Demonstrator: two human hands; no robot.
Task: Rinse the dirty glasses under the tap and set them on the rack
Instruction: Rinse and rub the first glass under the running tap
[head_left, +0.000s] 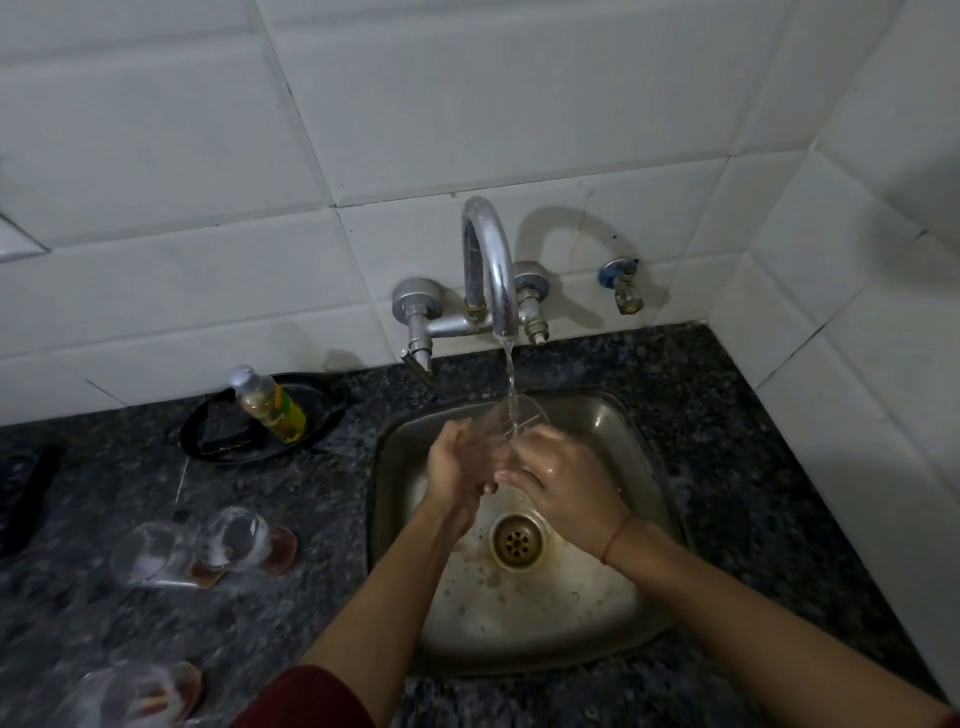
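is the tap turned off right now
No, a stream of water runs from the tap into the glass that the left hand and right hand hold over the sink.

The fingers (519, 475) hide much of the held glass (525, 415); the bottom-left glass (119, 696), perhaps soapy, is blurred, cropped.

Metal, stone, glazed tile and glass at a wet sink.
The tap (491, 270) is seen as glossy chromed metal, the sink (613, 426) as duller steel (stained and spotted across its floor). The counter (727, 415) is finished in dark, speckled, polished stone, the wall tiles (156, 291) in smooth white glaze. The glass (530, 415) is clear and smooth; the bottle (270, 402) appears to be transparent plastic, the sleeve (311, 701) red cloth.
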